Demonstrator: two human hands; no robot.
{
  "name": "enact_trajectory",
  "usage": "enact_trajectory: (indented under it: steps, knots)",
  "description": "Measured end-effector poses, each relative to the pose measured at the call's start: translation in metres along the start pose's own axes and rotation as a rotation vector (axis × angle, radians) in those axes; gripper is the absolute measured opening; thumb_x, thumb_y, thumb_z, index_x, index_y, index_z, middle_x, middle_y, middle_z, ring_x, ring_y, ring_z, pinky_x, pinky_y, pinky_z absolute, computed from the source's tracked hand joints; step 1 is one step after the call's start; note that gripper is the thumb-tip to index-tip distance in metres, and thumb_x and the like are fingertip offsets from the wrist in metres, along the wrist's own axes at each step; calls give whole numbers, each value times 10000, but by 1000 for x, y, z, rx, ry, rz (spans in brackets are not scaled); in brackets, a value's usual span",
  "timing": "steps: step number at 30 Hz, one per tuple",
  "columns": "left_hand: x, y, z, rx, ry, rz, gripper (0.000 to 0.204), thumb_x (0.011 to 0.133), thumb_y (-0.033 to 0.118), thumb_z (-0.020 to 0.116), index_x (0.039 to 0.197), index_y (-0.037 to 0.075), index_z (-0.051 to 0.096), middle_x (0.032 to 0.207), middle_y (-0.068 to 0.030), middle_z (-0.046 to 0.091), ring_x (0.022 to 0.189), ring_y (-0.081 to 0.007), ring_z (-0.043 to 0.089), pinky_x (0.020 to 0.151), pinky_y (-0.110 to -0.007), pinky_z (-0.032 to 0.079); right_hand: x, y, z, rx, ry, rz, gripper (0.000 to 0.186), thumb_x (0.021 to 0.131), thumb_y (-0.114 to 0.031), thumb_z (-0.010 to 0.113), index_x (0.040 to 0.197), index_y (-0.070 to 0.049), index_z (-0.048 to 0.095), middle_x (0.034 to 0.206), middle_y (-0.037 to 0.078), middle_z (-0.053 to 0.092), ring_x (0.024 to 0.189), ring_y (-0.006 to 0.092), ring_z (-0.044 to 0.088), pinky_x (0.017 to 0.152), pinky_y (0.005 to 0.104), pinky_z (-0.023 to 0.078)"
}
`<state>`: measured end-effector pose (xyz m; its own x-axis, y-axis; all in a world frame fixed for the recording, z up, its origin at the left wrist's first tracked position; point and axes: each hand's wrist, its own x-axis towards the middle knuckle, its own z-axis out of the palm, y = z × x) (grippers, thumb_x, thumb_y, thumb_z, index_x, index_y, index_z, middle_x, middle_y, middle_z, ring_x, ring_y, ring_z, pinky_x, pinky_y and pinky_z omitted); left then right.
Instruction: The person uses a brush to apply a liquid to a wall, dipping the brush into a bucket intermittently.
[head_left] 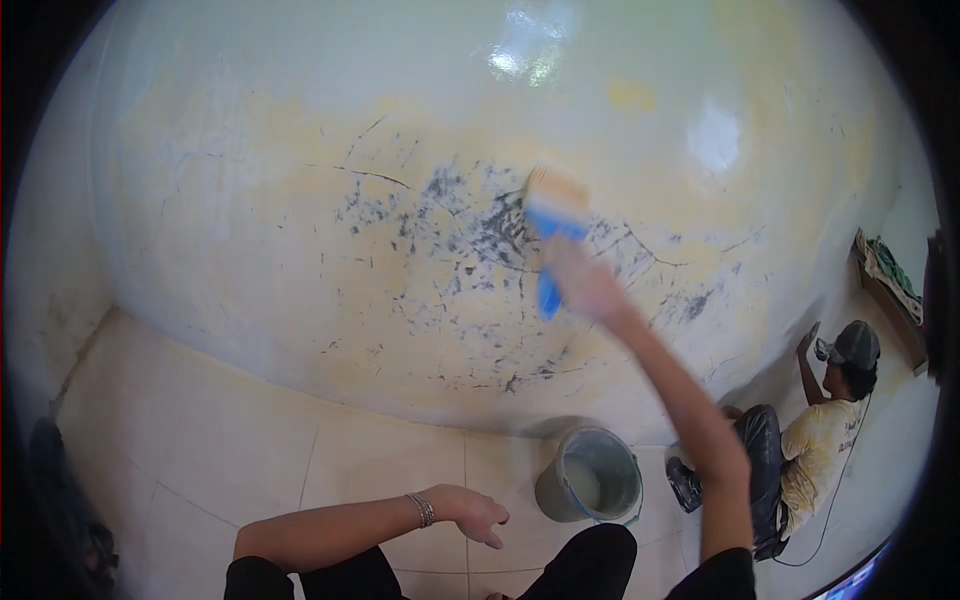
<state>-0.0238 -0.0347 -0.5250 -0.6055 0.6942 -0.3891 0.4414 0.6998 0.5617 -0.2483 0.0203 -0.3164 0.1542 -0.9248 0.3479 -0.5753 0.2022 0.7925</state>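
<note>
My right hand grips a wide paintbrush with a blue handle and pale bristles, raised against the wall over a dark, cracked patch of peeling pale paint. The brush and hand are blurred. My left hand hangs low over my lap with loosely bent fingers apart and nothing in them, a metal bracelet on the wrist. A grey bucket holding pale liquid stands on the floor by the wall's foot, right of my left hand and in front of my dark-clad knee.
A co-worker in a cap and stained shirt crouches at right, one hand raised to the wall. Cloths lie on a brown board behind them. Pale floor tiles meet the wall, and a dark object sits at the left edge.
</note>
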Motion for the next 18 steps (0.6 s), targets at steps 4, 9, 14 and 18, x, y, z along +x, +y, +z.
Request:
enact_trajectory:
  steps: [4, 9, 14, 18]
  knots:
    - [-4, 2, -2, -15, -12, -44, 635, 833, 496, 481, 1242, 17, 407, 1114, -232, 544, 1044, -369, 520, 900, -424, 407, -63, -96, 31, -19, 76, -118, 440, 712, -88, 518, 1131, 45, 503, 1156, 227, 510, 1028, 304, 541, 756, 302, 507]
    - [-1, 3, -1, -27, 12, -29, 646, 828, 498, 489, 1245, 13, 404, 1122, -224, 544, 1039, -361, 523, 882, -415, 418, -66, -72, 10, 538, 51, 76, 357, 740, -46, 536, 1097, -36, 548, 1020, 156, 574, 896, 272, 563, 735, 340, 477]
    - [5, -4, -4, -17, -17, -36, 650, 831, 500, 485, 1253, 13, 398, 1119, -209, 550, 1038, -350, 524, 886, -408, 417, -8, 59, -52, 732, 368, 429, 137, 799, -69, 621, 923, -15, 645, 765, 105, 654, 676, 148, 613, 641, 282, 496]
    - [9, -7, -5, -13, -12, -47, 658, 829, 511, 483, 1255, 17, 399, 1111, -193, 553, 1038, -343, 525, 887, -405, 416, 29, 149, -113, 627, 464, 515, 181, 799, -104, 644, 918, 32, 642, 800, 102, 669, 723, 105, 608, 660, 270, 500]
